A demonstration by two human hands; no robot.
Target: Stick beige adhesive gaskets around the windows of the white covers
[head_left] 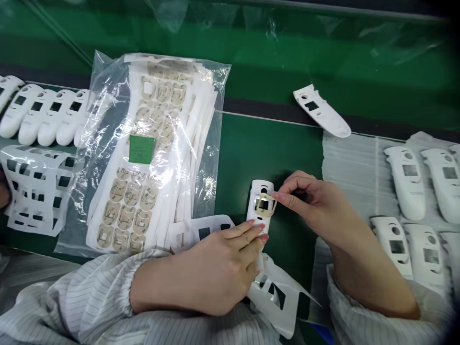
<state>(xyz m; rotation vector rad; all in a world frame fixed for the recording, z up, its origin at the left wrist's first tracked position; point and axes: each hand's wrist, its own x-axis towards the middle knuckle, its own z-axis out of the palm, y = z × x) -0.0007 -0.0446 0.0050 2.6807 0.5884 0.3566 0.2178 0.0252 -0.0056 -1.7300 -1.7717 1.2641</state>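
Note:
A white plastic housing shell with a rectangular window lies on the green mat in front of me. My left hand grips its lower end with the fingers wrapped round it. My right hand pinches a small ring-shaped adhesive sticker and holds it over the shell's window. Under my left hand lies a white backing sheet with empty cut-outs.
A clear bag of sticker sheets lies to the left. A row of white shells sits at the far left above a used backing sheet. More shells lie on the right. One shell rests alone at the back.

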